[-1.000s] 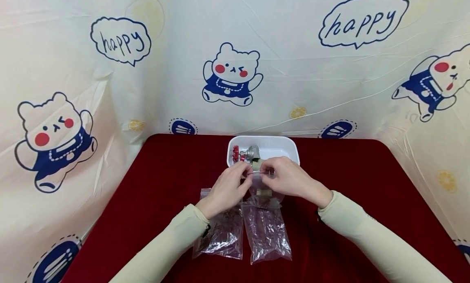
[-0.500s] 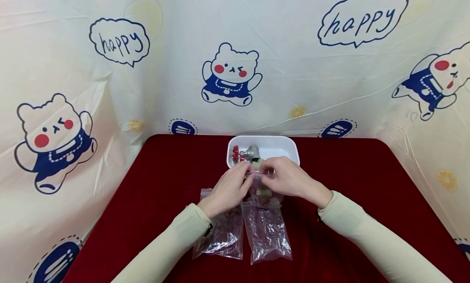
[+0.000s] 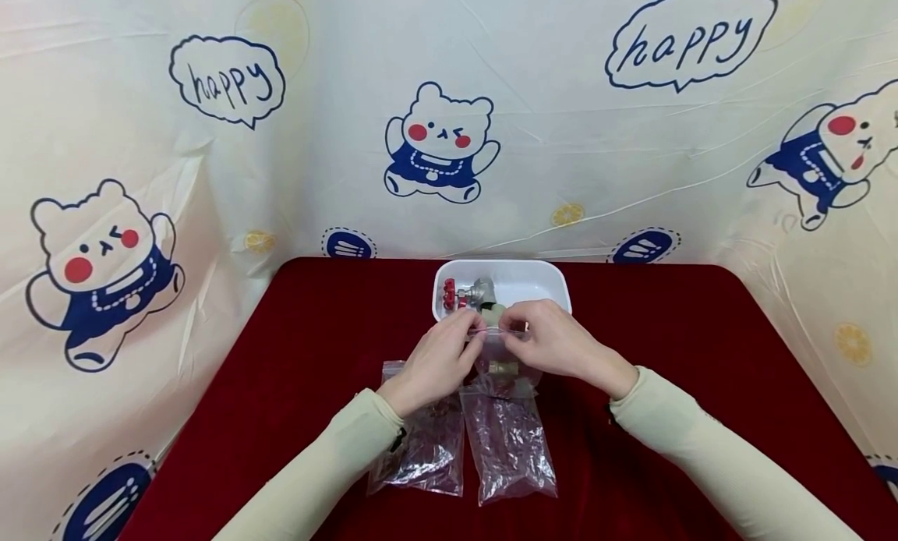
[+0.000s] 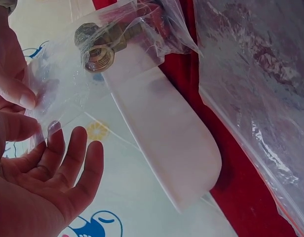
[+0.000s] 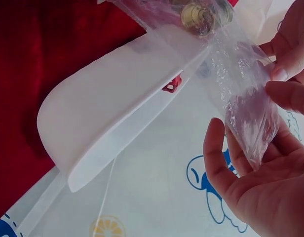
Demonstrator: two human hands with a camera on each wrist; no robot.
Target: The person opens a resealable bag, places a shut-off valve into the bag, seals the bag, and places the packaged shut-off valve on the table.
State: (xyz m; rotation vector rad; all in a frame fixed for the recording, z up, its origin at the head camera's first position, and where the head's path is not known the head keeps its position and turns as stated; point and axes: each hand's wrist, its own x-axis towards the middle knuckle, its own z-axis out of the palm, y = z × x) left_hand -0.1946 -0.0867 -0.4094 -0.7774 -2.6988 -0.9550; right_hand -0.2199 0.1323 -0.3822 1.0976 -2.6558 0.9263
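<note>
A: What are the fingers holding?

B: Left hand (image 3: 435, 362) and right hand (image 3: 554, 342) each pinch the top edge of a clear bag (image 4: 53, 94), fingertips close together. Whether its mouth is sealed, I can't tell.

A: How would it handle?

B: The film looks thin, limp and slippery, so I'd pinch the rim firmly at two spots. The brass fitting (image 4: 115, 37) low inside is probably heavy and hard, and likely makes the bag sag.

A: And around it?

B: The bag is on the near side of the white tray (image 3: 540, 284). The left wrist view shows the fitting's threaded opening; from the head it's just a tan lump. Only the head view shows the grey valve (image 3: 484, 290) in the tray, and both other bags (image 3: 512, 447) whole on the red cloth (image 3: 631, 416).
</note>
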